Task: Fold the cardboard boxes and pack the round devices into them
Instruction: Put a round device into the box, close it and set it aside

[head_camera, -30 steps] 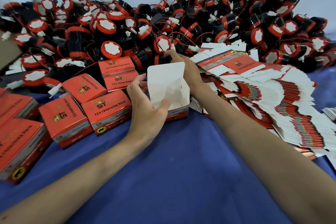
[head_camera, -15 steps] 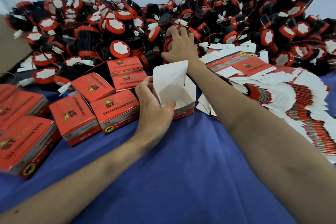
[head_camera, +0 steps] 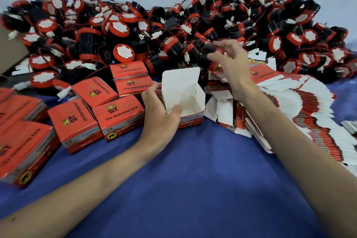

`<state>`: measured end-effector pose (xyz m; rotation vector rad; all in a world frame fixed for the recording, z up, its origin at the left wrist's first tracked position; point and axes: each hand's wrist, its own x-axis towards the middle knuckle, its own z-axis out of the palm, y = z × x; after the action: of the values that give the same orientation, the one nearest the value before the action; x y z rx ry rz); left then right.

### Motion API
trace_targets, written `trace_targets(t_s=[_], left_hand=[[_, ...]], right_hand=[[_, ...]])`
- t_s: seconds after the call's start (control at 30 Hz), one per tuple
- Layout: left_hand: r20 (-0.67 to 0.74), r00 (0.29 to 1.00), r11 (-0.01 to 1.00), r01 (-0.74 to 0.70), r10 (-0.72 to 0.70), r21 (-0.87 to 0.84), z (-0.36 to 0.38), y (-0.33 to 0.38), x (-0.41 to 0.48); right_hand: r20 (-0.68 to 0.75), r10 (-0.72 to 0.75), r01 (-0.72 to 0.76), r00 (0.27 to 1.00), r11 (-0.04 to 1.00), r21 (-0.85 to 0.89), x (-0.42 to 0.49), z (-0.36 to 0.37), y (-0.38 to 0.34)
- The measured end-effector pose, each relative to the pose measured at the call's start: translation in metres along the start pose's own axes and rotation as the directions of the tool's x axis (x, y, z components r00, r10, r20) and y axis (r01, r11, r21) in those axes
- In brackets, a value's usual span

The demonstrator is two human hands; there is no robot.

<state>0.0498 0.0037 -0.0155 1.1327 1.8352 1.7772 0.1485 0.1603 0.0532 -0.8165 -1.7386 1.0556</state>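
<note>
Box [head_camera: 185, 100] mouth-up, down-left of right hand [head_camera: 230, 63], whose fingers pinch device [head_camera: 201, 52]; left hand [head_camera: 160, 111] grips Box wall.

open box [head_camera: 183, 100]: matt white cardboard | devices [head_camera: 121, 28]: glossy plastic | tablecloth [head_camera: 193, 170]: blue cloth

Right hand [head_camera: 230, 63] hides part of the round device [head_camera: 201, 52] my fingers [head_camera: 216, 56] pinch; edges there blurred. Left hand [head_camera: 160, 116] covers the open box [head_camera: 183, 83] at its near left corner. Print on its front strip too small to read. Closed boxes [head_camera: 19, 147] cut by left edge, flat box stack [head_camera: 318, 121] by right edge.
</note>
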Motion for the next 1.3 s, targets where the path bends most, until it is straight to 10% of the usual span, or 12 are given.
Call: trace_targets(t_s=[0.17,0.3,0.43,0.53,0.63,0.77,0.97,1.3], left_hand=[[0.01,1.0,1.0,0.021,-0.021,0.014,0.0,-0.002,0.001],[0.006,1.0,0.999,0.001,-0.001,0.049,0.0,-0.004,0.003],[-0.001,1.0,0.998,0.012,-0.012,0.054,0.0,-0.005,0.002],[0.003,1.0,0.998,0.016,-0.016,0.065,0.0,-0.005,0.002],[-0.001,1.0,0.998,0.022,-0.022,0.058,-0.001,-0.005,0.002],[0.014,1.0,0.998,0.025,-0.026,0.055,-0.001,-0.004,0.002],[-0.017,1.0,0.999,0.021,-0.02,0.041,0.001,-0.004,0.002],[-0.003,1.0,0.997,0.024,-0.024,0.068,0.001,-0.002,0.003]], right_hand=[[0.125,0.294,-0.308,0.948,0.737,0.602,-0.019,-0.028,-0.009],[0.246,0.319,-0.391,0.915,0.557,0.733,-0.028,-0.054,-0.01],[0.26,0.317,-0.404,0.912,0.806,0.434,-0.036,-0.058,-0.013],[0.234,0.148,-0.145,0.961,0.989,-0.031,-0.047,-0.052,-0.019],[0.292,-0.125,0.24,0.948,0.885,-0.398,-0.055,-0.043,-0.027],[0.175,-0.386,0.423,0.906,0.803,-0.419,-0.061,-0.037,-0.044],[-0.059,-0.477,0.47,0.877,0.876,-0.107,-0.063,-0.045,-0.066],[0.072,-0.009,-0.034,0.997,0.815,0.579,-0.056,-0.057,-0.075]])
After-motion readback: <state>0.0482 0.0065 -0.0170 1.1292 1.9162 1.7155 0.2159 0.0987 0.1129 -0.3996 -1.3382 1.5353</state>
